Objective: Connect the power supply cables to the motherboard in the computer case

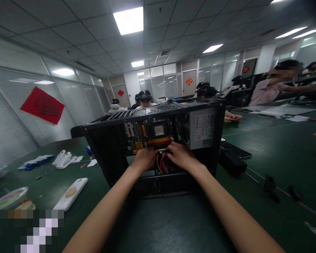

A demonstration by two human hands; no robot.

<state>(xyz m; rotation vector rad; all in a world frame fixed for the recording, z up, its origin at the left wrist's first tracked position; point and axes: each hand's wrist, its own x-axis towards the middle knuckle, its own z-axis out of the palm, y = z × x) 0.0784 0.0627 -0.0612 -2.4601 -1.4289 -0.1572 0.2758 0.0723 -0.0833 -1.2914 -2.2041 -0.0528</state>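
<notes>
An open black computer case [100, 140] stands on the green table [168, 225] in front of me, its motherboard [147, 131] and grey power supply [202, 128] showing. Both my arms reach into it. My left hand [144, 158] is closed at the lower edge of the motherboard, fingers curled on something I cannot make out. Beside it, my right hand [180, 154] is closed too, pressed near a bundle of red and yellow cables [163, 163]. The fingertips of both hands are hidden inside the case.
A white phone case [71, 193] lies at the left, with more white cases [64, 159] and blue items [35, 162] beyond. A black panel [233, 158] lies right of the computer case. Several people sit at the far side and right, and papers [281, 111] lie there.
</notes>
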